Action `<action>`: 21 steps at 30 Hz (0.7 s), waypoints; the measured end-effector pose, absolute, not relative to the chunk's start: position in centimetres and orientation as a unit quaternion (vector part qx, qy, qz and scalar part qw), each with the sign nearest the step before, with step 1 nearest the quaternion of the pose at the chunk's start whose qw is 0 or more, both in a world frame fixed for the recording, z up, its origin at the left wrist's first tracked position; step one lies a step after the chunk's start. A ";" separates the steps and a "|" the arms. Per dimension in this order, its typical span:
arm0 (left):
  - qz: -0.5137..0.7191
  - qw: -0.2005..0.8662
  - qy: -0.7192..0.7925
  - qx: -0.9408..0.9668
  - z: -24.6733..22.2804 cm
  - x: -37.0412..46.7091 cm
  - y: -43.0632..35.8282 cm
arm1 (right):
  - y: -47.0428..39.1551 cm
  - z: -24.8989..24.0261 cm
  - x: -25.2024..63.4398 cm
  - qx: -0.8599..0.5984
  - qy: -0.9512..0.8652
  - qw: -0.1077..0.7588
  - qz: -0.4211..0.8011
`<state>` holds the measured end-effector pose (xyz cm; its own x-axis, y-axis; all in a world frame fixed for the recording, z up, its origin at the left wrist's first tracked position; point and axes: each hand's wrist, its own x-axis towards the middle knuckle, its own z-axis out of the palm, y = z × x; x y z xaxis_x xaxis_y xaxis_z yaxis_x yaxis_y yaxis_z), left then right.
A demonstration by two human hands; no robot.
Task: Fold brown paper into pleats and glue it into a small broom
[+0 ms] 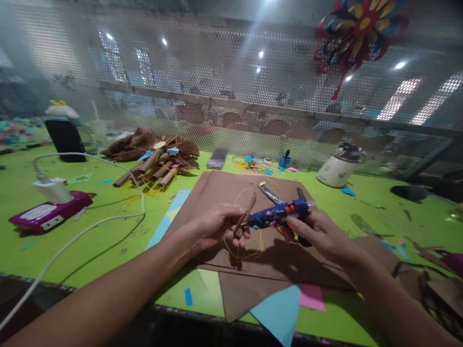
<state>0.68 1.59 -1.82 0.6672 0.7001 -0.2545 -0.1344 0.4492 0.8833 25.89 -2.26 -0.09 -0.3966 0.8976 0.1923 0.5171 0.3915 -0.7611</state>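
Observation:
My left hand [215,224] is closed on a small folded brown paper piece [247,213], pinched between thumb and fingers. A thin yellow string [261,246] loops down from around that hand. In my right hand [327,233] is a dark blue glue gun [275,215], pointing left. Its nozzle is at the paper piece; whether they touch I cannot tell. Below both hands lie large brown paper sheets [213,193]. Scissors [270,193] rest on them, partly hidden behind the glue gun.
Brown pleated paper pieces with rolled tubes [150,164] lie at the back left. A purple power strip [54,212] with a white plug and cable [143,193] sits at left. A white kettle [337,166] stands back right. Blue [278,313] and pink paper [313,297] lie at the front edge.

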 end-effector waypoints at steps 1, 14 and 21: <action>0.267 0.793 0.316 0.448 -1.8 0.7 1.5 | -2.4 -0.1 25.8 -0.446 -0.780 0.297 0.322; 0.288 0.767 0.335 0.466 -1.9 0.7 1.7 | -0.1 -0.5 26.8 -0.519 -0.615 0.495 0.327; 0.317 0.745 0.344 0.475 -1.7 1.1 1.2 | 3.9 -4.2 29.0 -0.636 -0.705 0.313 0.029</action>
<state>1.10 1.22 -1.68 0.5624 0.7995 -0.2110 -0.1454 0.3468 0.9266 29.01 3.91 -4.19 0.0046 0.9142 0.4052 0.8779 0.1903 -0.4393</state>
